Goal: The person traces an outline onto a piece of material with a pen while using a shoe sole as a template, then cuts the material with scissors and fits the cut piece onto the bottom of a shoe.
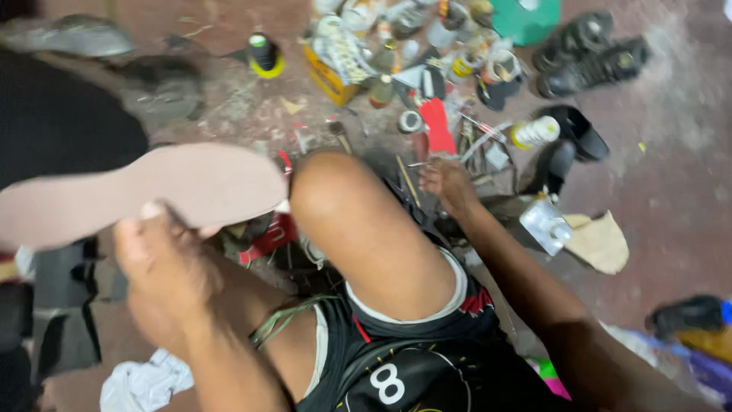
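Note:
My left hand (164, 271) grips the lower edge of a pale pink shoe insole (137, 191), holding it flat and raised at the left. My right hand (448, 183) reaches forward past my bent knee (343, 198) into a heap of small tools on the floor. Its fingers close around a thin metal tool (418, 164). The view is blurred, so what kind of tool it is stays unclear.
Glue pots, thread spools (535, 133) and tins crowd the floor ahead. Black shoes (591, 53) lie at the top right, a black heel (576, 137) nearer. A yellow-based spool (264, 55) stands top centre-left. A clear packet (546, 223) and tan scrap (602, 243) lie right.

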